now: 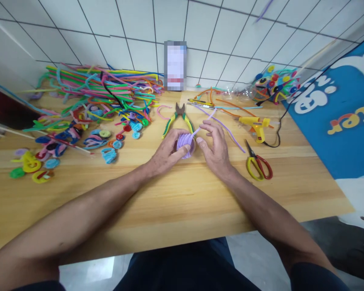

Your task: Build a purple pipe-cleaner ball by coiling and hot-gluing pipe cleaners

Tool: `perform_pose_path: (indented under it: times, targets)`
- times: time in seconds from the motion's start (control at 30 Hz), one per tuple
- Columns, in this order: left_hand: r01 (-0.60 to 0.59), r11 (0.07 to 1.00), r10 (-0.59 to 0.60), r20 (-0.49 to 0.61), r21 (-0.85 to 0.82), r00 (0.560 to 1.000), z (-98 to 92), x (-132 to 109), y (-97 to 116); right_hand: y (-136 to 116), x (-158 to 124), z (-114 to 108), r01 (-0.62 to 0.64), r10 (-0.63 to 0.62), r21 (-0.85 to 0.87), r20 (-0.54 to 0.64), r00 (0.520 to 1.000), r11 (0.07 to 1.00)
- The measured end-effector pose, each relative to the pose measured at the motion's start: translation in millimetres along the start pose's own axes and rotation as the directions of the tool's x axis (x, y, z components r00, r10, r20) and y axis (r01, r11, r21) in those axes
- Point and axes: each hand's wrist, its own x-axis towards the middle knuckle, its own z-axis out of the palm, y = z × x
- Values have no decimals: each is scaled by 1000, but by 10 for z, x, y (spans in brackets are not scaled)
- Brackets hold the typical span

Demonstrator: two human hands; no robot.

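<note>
Coil [184, 139], purple, one: at mid-counter, just on the near side of the pliers [180, 110]; core, if any, not discernible.
Left hand [166, 149]: fingers closed round the coil, thumb across its turns.
Right hand [216, 150]: thumb and forefinger parted; strand [212, 114] from the coil runs past the fingertips, pinch or none not determinable.
Handling, as judged: left thumb best kept on the laid turns; strand best drawn snug, each turn beside the last.
Room: bare counter [176, 202] between the forearms, back to the near edge. Pliers crowd the far side; loose stem [229, 132] and scissors [255, 157] limit rightward swings; glue gun [257, 126] beyond.
</note>
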Motion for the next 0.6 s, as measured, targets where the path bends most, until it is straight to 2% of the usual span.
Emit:
perform_pose_path:
  times: [0.2,0.6]
  targets:
    - [-11,1000,11,-4,-8,1000,0,-5,-12,57,101,6,63,-71,62,125,990,996]
    - [23,1000,-23,5,-4,1000,-6,-2,34,-16,159,-8,63,-74,115,100,992,991]
